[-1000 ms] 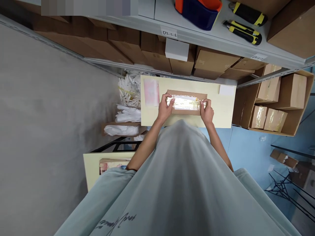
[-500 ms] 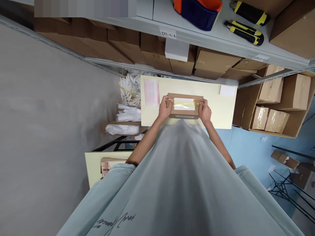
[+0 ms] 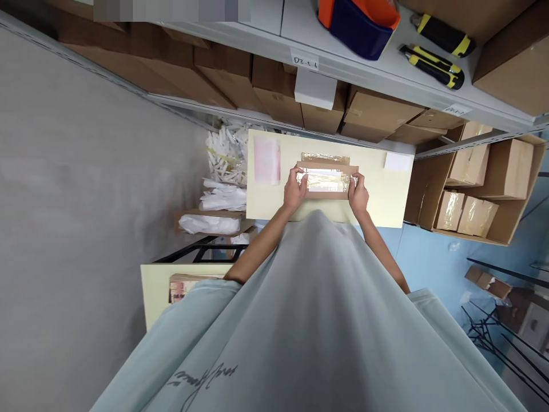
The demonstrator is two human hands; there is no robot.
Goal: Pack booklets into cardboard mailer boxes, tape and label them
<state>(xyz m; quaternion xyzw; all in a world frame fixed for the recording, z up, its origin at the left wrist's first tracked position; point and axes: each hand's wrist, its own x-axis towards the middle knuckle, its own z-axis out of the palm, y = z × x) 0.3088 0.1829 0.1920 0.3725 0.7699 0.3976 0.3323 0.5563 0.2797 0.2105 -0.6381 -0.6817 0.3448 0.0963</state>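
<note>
Between my two hands is a small brown cardboard box [image 3: 328, 195], with a white label and shiny clear tape across the side facing me. My left hand [image 3: 295, 190] grips its left end, thumb on the taped face. At the right end, my right hand [image 3: 358, 192] holds it with curled fingers. Behind the box's far edge shows a taped brown strip [image 3: 325, 158]; whether it belongs to the same box I cannot tell. Below is a pale yellow tabletop [image 3: 388, 194], with a pinkish sheet [image 3: 266, 160] to the left and a white paper [image 3: 397, 161] to the right.
A grey shelf [image 3: 257, 43] crosses above the table, carrying a blue-orange holder [image 3: 358, 28] and yellow-black box cutters [image 3: 435, 66]. Cardboard boxes [image 3: 274, 94] stand beneath it. To the right is a large carton [image 3: 429, 194] of smaller boxes; white packing material [image 3: 227, 154] lies left.
The box has tilted in my hands, its near side face no longer showing and a taped strip appearing beyond its far edge. The whole view has shifted slightly.
</note>
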